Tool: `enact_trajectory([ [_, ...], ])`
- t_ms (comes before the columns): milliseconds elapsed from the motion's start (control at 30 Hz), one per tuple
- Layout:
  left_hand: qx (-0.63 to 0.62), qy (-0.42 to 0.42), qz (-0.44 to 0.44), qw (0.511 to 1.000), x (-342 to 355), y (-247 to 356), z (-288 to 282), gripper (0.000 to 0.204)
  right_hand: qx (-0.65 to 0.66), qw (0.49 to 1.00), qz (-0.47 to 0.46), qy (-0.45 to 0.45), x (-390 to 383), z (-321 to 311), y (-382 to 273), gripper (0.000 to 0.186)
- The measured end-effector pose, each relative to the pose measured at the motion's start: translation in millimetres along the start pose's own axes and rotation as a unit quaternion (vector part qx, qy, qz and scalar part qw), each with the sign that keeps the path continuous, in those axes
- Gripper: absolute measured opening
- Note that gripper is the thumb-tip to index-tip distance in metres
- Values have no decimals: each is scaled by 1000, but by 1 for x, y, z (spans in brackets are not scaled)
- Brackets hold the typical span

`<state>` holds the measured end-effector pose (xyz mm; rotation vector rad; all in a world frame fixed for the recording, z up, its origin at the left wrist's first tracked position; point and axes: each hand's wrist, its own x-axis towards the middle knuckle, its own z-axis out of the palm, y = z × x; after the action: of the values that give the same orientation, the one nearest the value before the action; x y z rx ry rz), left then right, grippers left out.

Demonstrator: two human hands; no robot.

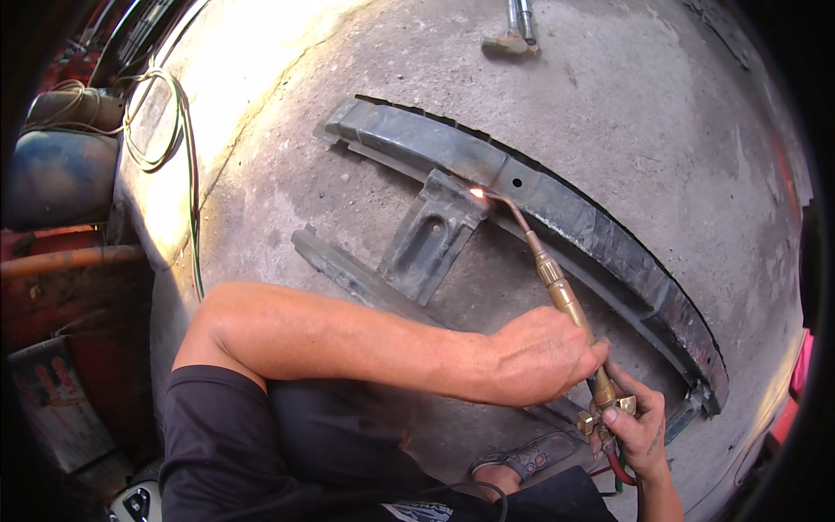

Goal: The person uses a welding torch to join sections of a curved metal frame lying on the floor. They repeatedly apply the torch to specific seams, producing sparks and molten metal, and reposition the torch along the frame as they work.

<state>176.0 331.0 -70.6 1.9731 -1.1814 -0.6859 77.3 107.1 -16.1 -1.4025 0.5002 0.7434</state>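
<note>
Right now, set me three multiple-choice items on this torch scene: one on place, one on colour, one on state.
1. Where does the flame touch?
A. where the bracket meets the long metal beam
B. the hammer
C. the blue cylinder

2. The torch body is:
A. brass
B. white
C. blue

3. The torch is:
A. lying on the floor
B. held by both hands
C. held by one hand

Answers: 1 A, the glow sits at that joint. 2 A, the tube is golden. 3 B, the left hand and right hand grip it.
</note>
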Motion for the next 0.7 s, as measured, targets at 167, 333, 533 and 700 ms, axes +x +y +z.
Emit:
enact_trajectory([
  [167, 2, -2, 1, 1000, 0, -2, 0, 30, -7, 1000, -9, 0, 2, -1, 2, 66],
  [333, 2, 5, 1, 1000, -1, 0, -1, 27, -10, 1000, -10, 1, 0, 1, -1, 66],
  [533, 1, 6, -1, 1000, 0, 0, -1, 27, -11, 1000, -6, 2, 0, 1, -2, 66],
  [700, -3, 6, 1, 1000, 0, 0, -1, 27, -15, 1000, -4, 2, -1, 2, -3, 66],
])
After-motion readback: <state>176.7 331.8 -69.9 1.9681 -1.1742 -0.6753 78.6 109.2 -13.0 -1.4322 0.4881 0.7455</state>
